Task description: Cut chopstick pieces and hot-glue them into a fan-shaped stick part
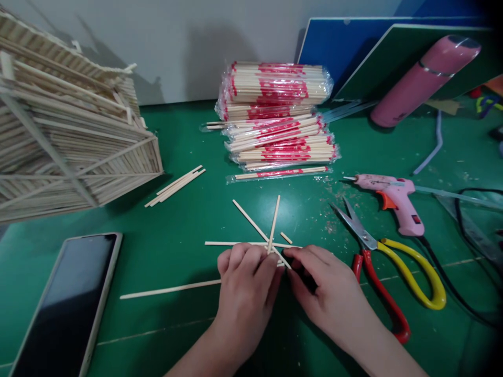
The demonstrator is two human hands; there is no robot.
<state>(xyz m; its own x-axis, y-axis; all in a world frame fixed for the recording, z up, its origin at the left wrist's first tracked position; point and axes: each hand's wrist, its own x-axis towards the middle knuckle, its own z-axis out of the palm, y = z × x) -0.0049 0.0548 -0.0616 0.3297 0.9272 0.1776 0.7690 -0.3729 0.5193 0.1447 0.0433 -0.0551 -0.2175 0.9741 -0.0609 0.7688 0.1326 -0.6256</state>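
In the head view several bare wooden chopsticks cross one another on the green table in front of me. My left hand (247, 283) is closed, its thumb and fingertips gripping a chopstick (275, 217) that slants up and away. Another chopstick (249, 219) runs diagonally through the crossing toward my right hand (330, 288), whose thumb and fingers pinch near its lower end. Beneath my left fingers lies a sideways chopstick (218, 243), and a longer one (168, 289) reaches out to the left. A short cut piece (286, 238) rests just beyond my right fingertips.
Scissors (367, 241) and a pink glue gun (393, 193) lie at right, below a pink flask (426, 81). Wrapped chopsticks (281, 141) are piled behind. On the left are a stick-built structure (74, 136), loose chopsticks (176, 186) and a phone (66, 303).
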